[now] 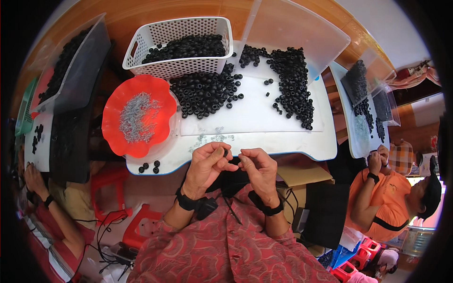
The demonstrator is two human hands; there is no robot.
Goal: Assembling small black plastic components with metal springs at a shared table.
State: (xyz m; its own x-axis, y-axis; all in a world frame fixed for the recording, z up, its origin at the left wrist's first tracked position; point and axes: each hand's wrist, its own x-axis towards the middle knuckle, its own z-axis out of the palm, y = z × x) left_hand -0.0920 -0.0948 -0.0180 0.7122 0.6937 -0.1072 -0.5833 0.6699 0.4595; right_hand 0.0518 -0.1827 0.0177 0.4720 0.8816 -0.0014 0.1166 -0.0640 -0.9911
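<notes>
In front of my chest, just off the table's near edge, my left hand pinches a small black round part between thumb and fingers. Close beside it, my right hand is closed, thumb pressed to forefinger; whatever may be in that pinch is too small to make out. Beyond my hands lie small clear pieces scattered on the white table. A heap of black ring-shaped parts sits behind them, with another pile of black parts to the right.
A red wavy-rimmed dish of small clear pieces stands at left. Behind is a white perforated basket of black parts; a clear plastic bin tilts at the back. Co-workers sit at tables on both sides, one in an orange shirt.
</notes>
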